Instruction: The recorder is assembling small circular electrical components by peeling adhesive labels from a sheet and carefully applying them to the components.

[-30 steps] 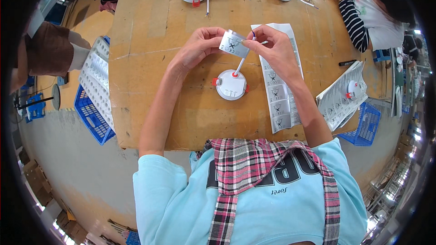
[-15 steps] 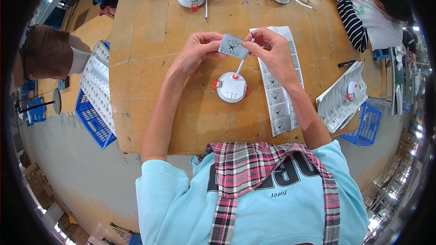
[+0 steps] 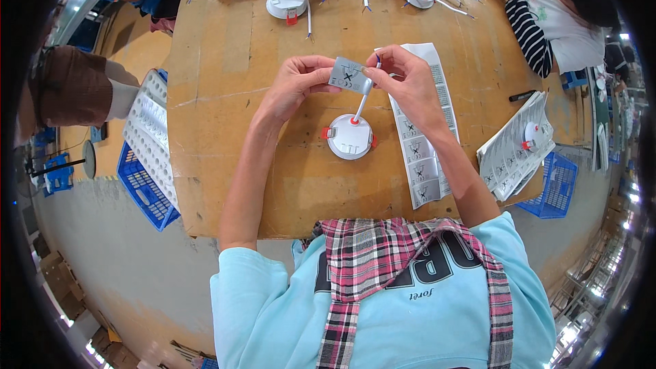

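Observation:
A silver printed label [image 3: 347, 75] is held up above the table, pinched at its left edge by my left hand [image 3: 297, 85]. My right hand [image 3: 412, 85] is closed around the upper part of a white cable [image 3: 361, 104], its thumb pressing on the label's right edge. That edge lies against the cable and seems to curl around it. Below, the cable runs into a round white downlight [image 3: 349, 142] lying back side up on the table, with red clips at its sides. Beside my right forearm lies a sheet of silver labels [image 3: 418, 154].
Several more downlights [image 3: 285, 3] with cables lie along the table's far side. On the right are a stack of label sheets [image 3: 509, 143] with a small downlight on it, and a black marker [image 3: 522, 96]. Blue baskets [image 3: 143, 188] stand beside the table. Other people sit at the far corners.
The label's right edge has turned further against the cable under my right thumb. Both hands stay nearly in place; the whole view has shifted slightly.

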`<state>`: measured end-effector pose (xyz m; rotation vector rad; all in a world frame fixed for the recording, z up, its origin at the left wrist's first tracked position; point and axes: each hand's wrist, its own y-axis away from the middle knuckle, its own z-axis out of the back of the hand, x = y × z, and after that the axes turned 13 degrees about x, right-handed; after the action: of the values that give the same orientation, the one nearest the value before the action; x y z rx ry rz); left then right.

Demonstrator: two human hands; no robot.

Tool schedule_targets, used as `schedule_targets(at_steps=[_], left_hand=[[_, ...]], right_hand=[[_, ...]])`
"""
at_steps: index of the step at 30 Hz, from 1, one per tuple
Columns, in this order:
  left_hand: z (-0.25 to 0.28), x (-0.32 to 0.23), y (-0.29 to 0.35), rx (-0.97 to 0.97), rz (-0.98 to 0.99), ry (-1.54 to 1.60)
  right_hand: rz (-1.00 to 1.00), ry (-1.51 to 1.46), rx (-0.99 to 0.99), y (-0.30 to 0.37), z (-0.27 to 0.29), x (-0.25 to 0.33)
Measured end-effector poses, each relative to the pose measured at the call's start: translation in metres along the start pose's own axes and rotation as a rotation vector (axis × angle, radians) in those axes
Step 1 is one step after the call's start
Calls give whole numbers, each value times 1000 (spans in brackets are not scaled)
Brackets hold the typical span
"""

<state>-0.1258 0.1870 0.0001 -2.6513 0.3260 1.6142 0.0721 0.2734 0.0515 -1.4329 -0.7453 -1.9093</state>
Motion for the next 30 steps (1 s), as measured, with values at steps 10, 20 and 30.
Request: schedule_targets(at_steps=[10, 20, 30], left_hand=[[-2, -5, 2, -27, 5, -25], [-6, -12, 3, -47, 35, -50], [-4, -12, 2, -32, 44, 7]], right_hand=[[22, 78, -16, -2, -2, 2], [5, 85, -30, -3, -4, 0], [-1, 103, -44, -2, -5, 0]])
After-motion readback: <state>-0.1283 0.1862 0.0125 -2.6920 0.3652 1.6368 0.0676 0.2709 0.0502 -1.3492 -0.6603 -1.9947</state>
